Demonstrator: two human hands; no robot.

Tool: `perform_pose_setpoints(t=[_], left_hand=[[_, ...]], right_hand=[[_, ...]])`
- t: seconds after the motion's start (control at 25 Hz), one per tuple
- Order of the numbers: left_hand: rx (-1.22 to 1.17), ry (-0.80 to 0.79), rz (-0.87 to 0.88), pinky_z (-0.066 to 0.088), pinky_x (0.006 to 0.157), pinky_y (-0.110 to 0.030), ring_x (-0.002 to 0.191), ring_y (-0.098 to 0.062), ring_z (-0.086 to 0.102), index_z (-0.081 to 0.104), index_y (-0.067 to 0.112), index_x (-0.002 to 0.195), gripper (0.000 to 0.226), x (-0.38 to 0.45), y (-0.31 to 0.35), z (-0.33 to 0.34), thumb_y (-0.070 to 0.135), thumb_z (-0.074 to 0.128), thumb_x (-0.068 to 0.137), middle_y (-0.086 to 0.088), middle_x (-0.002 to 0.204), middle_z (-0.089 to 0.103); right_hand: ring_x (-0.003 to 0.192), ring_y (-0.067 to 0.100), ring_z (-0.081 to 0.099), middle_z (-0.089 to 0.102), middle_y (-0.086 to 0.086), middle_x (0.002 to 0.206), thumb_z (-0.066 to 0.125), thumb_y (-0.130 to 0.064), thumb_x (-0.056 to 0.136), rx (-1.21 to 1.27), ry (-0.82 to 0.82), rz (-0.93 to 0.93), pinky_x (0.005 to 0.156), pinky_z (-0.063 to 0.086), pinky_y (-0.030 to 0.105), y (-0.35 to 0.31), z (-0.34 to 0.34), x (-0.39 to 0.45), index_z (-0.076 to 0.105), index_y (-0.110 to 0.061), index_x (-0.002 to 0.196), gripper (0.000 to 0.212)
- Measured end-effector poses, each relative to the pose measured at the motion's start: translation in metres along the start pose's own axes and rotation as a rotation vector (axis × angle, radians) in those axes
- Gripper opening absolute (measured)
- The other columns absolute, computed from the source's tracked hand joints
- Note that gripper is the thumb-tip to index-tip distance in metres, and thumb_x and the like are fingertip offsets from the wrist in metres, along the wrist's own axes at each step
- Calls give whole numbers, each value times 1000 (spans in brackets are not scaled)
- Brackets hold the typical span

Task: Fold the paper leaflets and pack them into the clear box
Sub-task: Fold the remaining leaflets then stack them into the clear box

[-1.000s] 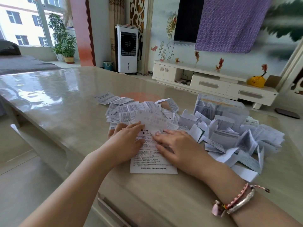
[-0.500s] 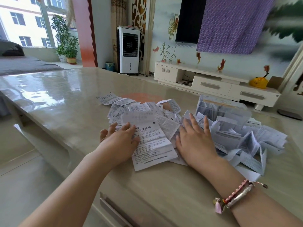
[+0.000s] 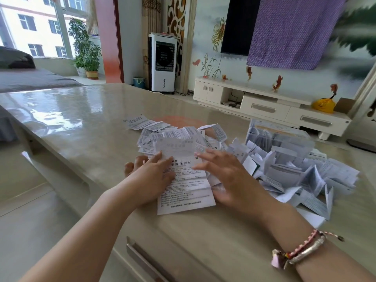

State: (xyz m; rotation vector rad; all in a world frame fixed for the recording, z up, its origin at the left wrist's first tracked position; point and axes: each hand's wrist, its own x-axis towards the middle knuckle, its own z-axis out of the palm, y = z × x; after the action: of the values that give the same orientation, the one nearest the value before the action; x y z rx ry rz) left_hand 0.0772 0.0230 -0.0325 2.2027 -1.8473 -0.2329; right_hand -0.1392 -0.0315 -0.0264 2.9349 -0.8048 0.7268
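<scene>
A printed white leaflet [image 3: 186, 190] lies flat on the glossy table [image 3: 81, 123] in front of me, its far end curling up. My left hand [image 3: 150, 178] rests flat on its left edge with fingers spread. My right hand [image 3: 227, 178] hovers flat over its right edge, blurred with motion. Beyond it lies a heap of unfolded leaflets [image 3: 175, 137]. To the right is a pile of folded leaflets [image 3: 295, 174]. The clear box [image 3: 278, 137] stands behind that pile with folded leaflets inside.
The table's near edge has a drawer handle [image 3: 142, 259] below my arms. Loose leaflets [image 3: 138, 122] reach toward the table's middle. A TV cabinet [image 3: 264, 106] and an air cooler [image 3: 163, 62] stand beyond the table.
My right hand went out to the folded pile and came back to the leaflet's right edge. The leaflet turned askew, then lay straight again. My left hand stayed on its left side.
</scene>
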Motion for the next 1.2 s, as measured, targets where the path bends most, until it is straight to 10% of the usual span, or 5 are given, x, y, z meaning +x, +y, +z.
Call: perform_pose_setpoints(t=[0.24,0.48,0.64,0.84,1.2], left_hand=[[-59,92,64,6,112,-43,141,-20,16,39,55,133,41,5,10,1,56,27,94,16,154,26],[-762,88,-28,40,84,-31,81,-14,58,65,18,73,89,-4,19,-25,92,16,70,6,75,66],[-668,16,-82,44,81,-32,73,-18,58,61,4,79,98,-6,16,-21,93,22,65,-4,74,63],[-435,98,-92,40,96,-42,78,-10,52,50,24,100,26,1,12,-4,42,63,86,13,74,57],[-258,203,20,24,84,-35,100,-22,45,23,31,111,31,-3,19,6,31,48,93,3,83,54]], right_hand=[[113,0,57,69,-8,113,72,-22,85,378,-70,228,98,46,29,2,-3,-5,74,-26,107,23],[87,3,66,74,-9,90,60,-28,93,604,-28,443,79,50,20,-7,-13,-3,73,-23,89,15],[67,8,58,62,-5,71,57,-44,90,635,-52,585,69,45,24,-5,-7,7,64,-11,73,38],[64,15,45,46,0,63,54,-42,93,324,-84,708,53,29,26,-2,5,16,50,-10,65,43],[91,18,43,47,-3,91,65,-37,84,-7,59,452,78,36,29,-1,13,14,44,-20,83,28]])
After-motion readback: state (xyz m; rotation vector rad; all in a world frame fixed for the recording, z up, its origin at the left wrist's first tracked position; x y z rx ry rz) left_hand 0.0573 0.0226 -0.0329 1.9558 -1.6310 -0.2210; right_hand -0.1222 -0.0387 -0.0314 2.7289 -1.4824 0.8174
